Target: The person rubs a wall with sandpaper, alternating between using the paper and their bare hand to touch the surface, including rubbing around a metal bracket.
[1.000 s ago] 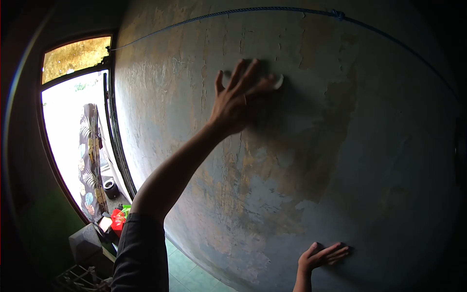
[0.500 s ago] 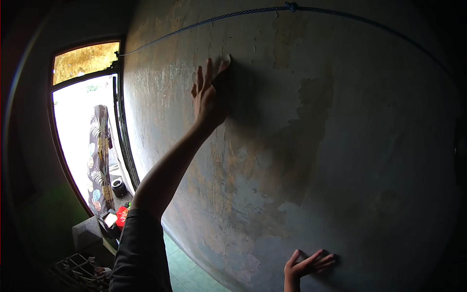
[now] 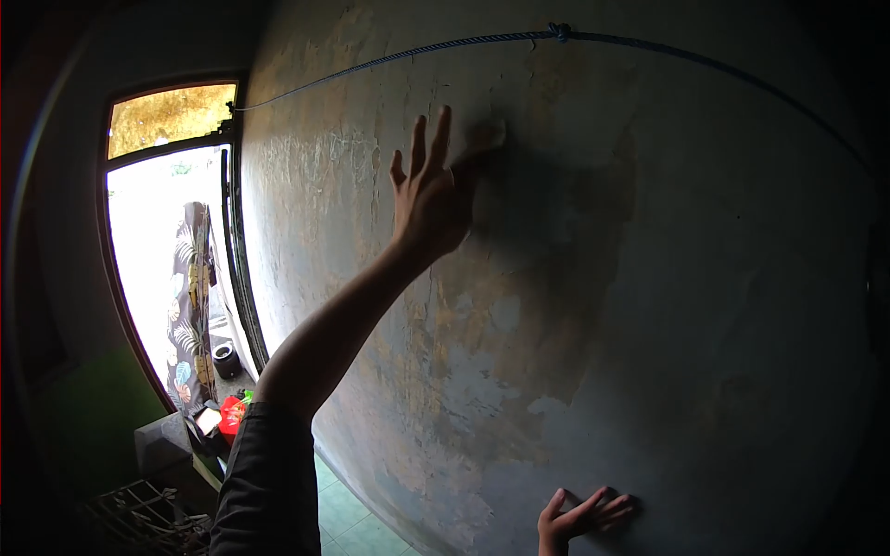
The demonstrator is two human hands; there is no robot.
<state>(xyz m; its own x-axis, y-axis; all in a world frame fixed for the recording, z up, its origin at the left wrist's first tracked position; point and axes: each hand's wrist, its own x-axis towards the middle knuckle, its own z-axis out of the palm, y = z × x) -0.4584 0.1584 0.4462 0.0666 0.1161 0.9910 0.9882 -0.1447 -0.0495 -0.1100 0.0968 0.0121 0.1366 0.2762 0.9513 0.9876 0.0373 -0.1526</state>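
Observation:
My left hand [image 3: 434,199] is raised high against a worn, peeling wall [image 3: 547,454]. Its outer fingers are spread. On the thumb side, a dark flat shape with a pale tip [image 3: 491,137] reaches to the wall, blurred and in shadow; my thumb and fingers there seem to close on it, but I cannot make out what it is. Low on the same wall, my right hand [image 3: 584,519] rests with its fingers apart, nothing visible in it. Brownish bare patches [image 3: 593,222] and cracked paint lie around and below the left hand.
A blue rope [image 3: 445,44] with a knot [image 3: 559,32] runs across the top of the wall. At left is a bright doorway [image 3: 139,259] with a patterned cloth [image 3: 190,296]. Below stand a metal rack [image 3: 153,514] and a red item [image 3: 232,417]. Green tiles [image 3: 343,510] cover the floor.
My left hand has moved right along the wall, the blurred thing at its thumb side moving with it. My right hand stays at nearly the same spot. The view has shifted slightly.

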